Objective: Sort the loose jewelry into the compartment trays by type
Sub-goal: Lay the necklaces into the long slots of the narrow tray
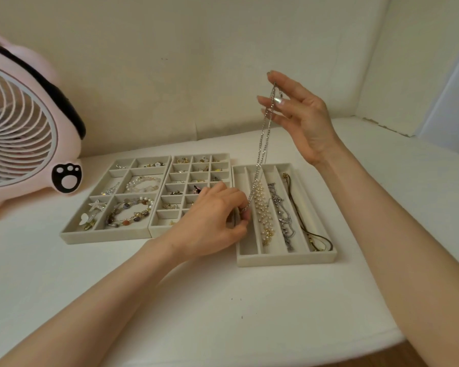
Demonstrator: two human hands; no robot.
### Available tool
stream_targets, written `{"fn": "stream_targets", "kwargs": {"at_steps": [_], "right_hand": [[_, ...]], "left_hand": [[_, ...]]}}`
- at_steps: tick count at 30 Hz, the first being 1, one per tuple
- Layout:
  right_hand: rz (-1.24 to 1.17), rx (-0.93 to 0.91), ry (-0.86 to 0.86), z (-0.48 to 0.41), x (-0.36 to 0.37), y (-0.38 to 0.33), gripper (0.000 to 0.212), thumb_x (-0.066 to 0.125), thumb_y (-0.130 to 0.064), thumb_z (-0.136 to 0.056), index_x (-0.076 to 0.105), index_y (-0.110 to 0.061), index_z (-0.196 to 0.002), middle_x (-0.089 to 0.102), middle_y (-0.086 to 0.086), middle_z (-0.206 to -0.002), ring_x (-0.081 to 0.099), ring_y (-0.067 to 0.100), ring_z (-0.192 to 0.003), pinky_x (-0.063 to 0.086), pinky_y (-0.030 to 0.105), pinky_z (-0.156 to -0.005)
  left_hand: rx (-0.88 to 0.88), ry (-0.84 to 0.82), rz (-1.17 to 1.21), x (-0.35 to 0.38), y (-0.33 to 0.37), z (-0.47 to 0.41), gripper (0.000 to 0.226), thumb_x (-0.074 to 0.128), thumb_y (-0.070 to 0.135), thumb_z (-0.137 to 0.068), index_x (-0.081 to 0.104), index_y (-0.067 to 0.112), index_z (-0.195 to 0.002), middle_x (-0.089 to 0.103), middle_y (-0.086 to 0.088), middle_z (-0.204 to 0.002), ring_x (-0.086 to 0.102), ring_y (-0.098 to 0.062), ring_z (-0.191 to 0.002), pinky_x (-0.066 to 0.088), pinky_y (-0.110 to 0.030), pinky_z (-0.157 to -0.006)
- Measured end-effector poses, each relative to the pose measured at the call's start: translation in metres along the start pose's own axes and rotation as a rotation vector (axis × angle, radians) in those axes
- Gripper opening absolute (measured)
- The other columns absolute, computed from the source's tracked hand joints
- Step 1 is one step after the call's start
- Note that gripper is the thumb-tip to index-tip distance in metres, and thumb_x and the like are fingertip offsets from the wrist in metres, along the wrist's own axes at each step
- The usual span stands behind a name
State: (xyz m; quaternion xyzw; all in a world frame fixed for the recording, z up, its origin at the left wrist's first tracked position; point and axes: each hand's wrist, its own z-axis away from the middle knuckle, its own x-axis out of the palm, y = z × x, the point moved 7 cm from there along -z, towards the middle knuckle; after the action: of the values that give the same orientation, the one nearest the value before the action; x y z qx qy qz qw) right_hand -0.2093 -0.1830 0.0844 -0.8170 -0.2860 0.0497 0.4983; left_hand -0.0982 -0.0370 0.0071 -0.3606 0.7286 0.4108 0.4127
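A silver chain necklace (pixel 263 139) hangs stretched between my hands. My right hand (pixel 300 115) pinches its top end high above the table. My left hand (pixel 212 221) grips its lower end over the leftmost slot of the long-slot tray (pixel 286 259). That tray holds a pearl necklace (pixel 264 215), a silver necklace (pixel 282 215) and a dark cord necklace (pixel 306 226), each in its own slot. To the left lie a small-grid tray (pixel 170 160) with earrings and a larger-compartment tray (pixel 104 238) with beaded bracelets (pixel 129 210) and hair clips.
A pink fan (pixel 24 123) with a paw print stands at the left on the white table (pixel 196 300). A wall runs behind the trays and another closes the right side. The table's front edge curves at the lower right.
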Motion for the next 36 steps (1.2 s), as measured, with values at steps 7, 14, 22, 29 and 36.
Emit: {"fn": "stream_targets", "kwargs": {"at_steps": [7,14,22,29,36], "right_hand": [[0.09,0.077,0.02,-0.001,-0.007,0.011,0.042,0.052,0.004,-0.09,0.055,-0.009,-0.13,0.057,-0.001,-0.133,0.07,0.014,-0.086,0.049,0.024,-0.087],[0.084,0.088,0.03,-0.003,-0.01,0.02,0.039,0.051,0.003,-0.09,0.058,-0.012,-0.125,0.059,-0.002,-0.129,0.069,0.017,-0.092,0.049,0.026,-0.087],[0.09,0.159,-0.017,-0.01,0.009,0.039,0.036,0.052,0.002,-0.09,0.06,-0.014,-0.121,0.065,-0.007,-0.117,0.068,0.015,-0.09,0.048,0.032,-0.093],[0.081,0.224,-0.056,-0.016,0.015,0.056,0.034,0.052,0.002,-0.09,0.062,-0.014,-0.119,0.064,-0.004,-0.118,0.067,0.014,-0.084,0.047,0.035,-0.094],[0.075,0.26,-0.156,-0.02,0.023,0.063,0.033,0.051,-0.001,-0.091,0.062,-0.013,-0.12,0.062,-0.001,-0.125,0.066,0.017,-0.095,0.049,0.025,-0.084]], "left_hand": [[0.0,0.096,0.098,-0.01,0.002,0.0,0.005,0.057,0.028,-0.082,0.06,0.027,-0.085,0.06,0.014,-0.079,0.048,-0.008,-0.079,0.042,-0.027,-0.072],[-0.089,0.06,0.085,-0.009,0.001,0.001,0.005,0.07,0.026,-0.081,0.069,0.027,-0.086,0.057,0.02,-0.07,0.051,0.003,-0.073,0.036,-0.008,-0.065],[-0.091,-0.009,0.068,-0.014,0.008,0.005,0.03,0.046,0.019,-0.075,0.072,0.026,-0.091,0.067,0.014,-0.077,0.054,-0.004,-0.078,0.041,-0.021,-0.076],[-0.109,-0.12,0.103,-0.01,0.015,0.007,0.027,0.052,0.006,-0.082,0.071,0.02,-0.095,0.069,0.008,-0.088,0.058,-0.006,-0.081,0.042,-0.014,-0.073],[-0.089,-0.178,0.082,-0.01,0.017,0.007,0.021,0.055,0.014,-0.087,0.07,0.023,-0.1,0.051,0.023,-0.077,0.047,0.004,-0.073,0.034,-0.008,-0.07]]}}
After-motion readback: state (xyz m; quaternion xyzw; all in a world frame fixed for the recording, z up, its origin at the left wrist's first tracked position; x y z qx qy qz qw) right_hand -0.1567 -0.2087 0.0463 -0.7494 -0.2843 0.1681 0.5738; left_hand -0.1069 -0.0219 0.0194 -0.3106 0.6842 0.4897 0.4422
